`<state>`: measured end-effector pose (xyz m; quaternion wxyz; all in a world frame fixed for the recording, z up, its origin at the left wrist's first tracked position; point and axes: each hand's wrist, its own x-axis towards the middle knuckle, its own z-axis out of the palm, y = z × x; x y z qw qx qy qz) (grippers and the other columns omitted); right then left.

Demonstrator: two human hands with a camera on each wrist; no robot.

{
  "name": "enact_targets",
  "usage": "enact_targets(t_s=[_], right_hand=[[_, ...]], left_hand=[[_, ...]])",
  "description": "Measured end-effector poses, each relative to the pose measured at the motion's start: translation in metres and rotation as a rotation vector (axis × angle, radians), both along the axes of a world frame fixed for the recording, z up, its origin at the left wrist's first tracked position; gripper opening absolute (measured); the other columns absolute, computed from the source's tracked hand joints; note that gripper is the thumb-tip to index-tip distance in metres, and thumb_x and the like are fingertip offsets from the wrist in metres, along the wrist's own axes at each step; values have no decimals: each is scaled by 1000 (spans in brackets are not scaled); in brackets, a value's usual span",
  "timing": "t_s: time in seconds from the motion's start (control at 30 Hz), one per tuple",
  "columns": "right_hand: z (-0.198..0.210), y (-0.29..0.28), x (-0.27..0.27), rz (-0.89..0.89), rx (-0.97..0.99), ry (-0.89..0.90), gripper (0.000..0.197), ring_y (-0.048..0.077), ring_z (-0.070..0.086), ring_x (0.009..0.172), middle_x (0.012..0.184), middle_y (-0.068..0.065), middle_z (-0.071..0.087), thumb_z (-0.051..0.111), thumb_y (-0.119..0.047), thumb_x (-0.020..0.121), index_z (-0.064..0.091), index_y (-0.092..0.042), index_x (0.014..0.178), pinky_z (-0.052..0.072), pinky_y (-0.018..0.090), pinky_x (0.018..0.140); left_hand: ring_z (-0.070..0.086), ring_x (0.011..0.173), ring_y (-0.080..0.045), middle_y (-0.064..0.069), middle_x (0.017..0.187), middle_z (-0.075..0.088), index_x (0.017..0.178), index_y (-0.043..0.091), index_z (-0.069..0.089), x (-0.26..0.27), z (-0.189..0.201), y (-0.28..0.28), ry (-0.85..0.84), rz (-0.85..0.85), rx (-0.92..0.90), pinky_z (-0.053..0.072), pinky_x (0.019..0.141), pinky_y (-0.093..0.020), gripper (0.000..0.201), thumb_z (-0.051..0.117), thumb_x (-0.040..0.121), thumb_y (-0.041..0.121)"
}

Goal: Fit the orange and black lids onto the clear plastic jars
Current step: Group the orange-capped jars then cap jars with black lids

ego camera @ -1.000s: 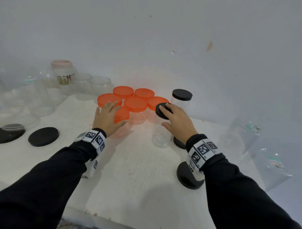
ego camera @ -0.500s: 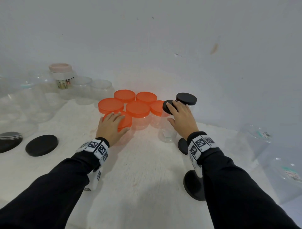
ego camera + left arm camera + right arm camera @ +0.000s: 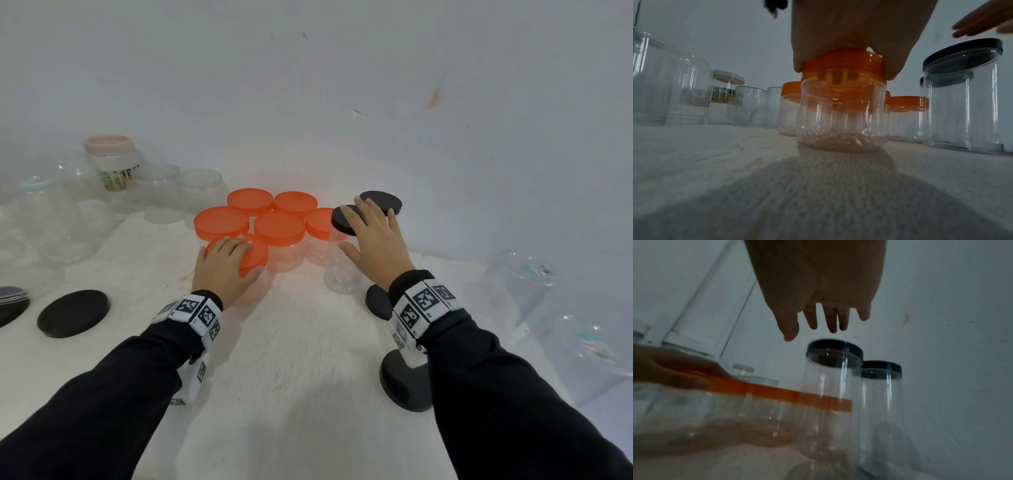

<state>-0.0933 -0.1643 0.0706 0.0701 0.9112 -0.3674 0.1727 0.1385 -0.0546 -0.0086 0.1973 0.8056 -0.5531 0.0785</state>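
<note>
My left hand [image 3: 226, 270] lies over the nearest orange lid [image 3: 257, 253] on a short clear jar [image 3: 840, 113]. From the left wrist, the thumb and outer finger hook down the rim of this orange lid [image 3: 842, 65]. My right hand [image 3: 376, 240] hovers with straight, spread fingers [image 3: 832, 321] just above a black lid [image 3: 834, 348]. That black lid [image 3: 340, 221] sits on a tall clear jar [image 3: 342, 270]. A second black-lidded jar [image 3: 383, 200] stands right behind it.
Several more orange-lidded jars [image 3: 279, 228] cluster behind my left hand. Loose black lids lie at the left [image 3: 73, 313] and under my right forearm [image 3: 404, 383]. Open clear jars [image 3: 161, 192] line the back left; large clear jars [image 3: 520, 291] stand at the right. A wall is close behind.
My right hand held the black lid on the tall jar; now its fingers are straight and lifted off it. My left hand stays on the orange lid.
</note>
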Motion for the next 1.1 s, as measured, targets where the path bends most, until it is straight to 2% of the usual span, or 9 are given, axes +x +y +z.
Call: enact_targets(t_s=[0.3,0.4,0.57,0.63,0.7,0.77,0.87,0.93,1.1], right_hand=[[24,69,-94,-93,116,18,52,25,29,135,151,4,28,49,-34,94,34,-21,142,23,38,111],[30,80,-133,-162,145,-10,48,21,35,129,145,0,35,49,-34,94,39,-22,139,32,32,103],[32,87,-193,-273,160,-5,40,17,38,126,138,-5,42,51,-35,93,48,-23,131,35,28,95],[30,85,-213,-308,177,8,41,16,37,126,139,-6,42,52,-38,92,48,-25,131,35,28,95],[28,83,-230,-325,189,29,47,19,34,128,143,-5,38,54,-43,89,46,-28,133,34,31,98],[25,81,-244,-330,222,66,57,23,28,133,149,-2,30,57,-50,85,41,-33,137,29,36,106],[19,78,-256,-325,296,145,72,27,17,140,155,1,16,61,-54,80,28,-39,143,21,42,114],[17,77,-260,-313,335,166,77,27,14,141,156,0,11,65,-49,80,23,-41,143,21,43,113],[19,75,-262,-282,329,113,69,25,23,134,152,-2,20,72,-31,79,34,-37,137,37,37,99]], left_hand=[[22,134,-30,-10,144,35,129,21,50,-11,21,-1,-23,89,149,12,109,-58,50,50,88,49],[33,125,-37,-17,135,43,123,12,55,-29,36,-3,-23,79,66,24,104,-58,47,58,85,40],[46,112,-31,-16,120,54,114,4,58,-112,43,-7,85,-320,-148,37,95,-41,31,59,88,20],[51,104,-18,-7,115,58,115,9,58,-148,38,-8,155,-562,-54,39,94,-30,28,56,90,22],[51,99,-9,1,113,59,119,15,55,-178,31,-9,222,-744,145,41,97,-30,30,56,90,25],[47,112,-8,6,124,53,127,21,49,-200,24,-13,232,-841,335,36,103,-29,41,59,88,32],[22,136,-9,9,148,27,141,26,31,-221,14,-20,110,-913,525,19,109,-23,72,67,80,42],[10,141,-11,9,154,12,144,29,22,-228,9,-23,55,-932,606,13,111,-24,88,73,74,45],[12,138,-15,8,152,12,144,34,21,-239,-1,-28,34,-921,723,22,112,-35,92,77,71,37]])
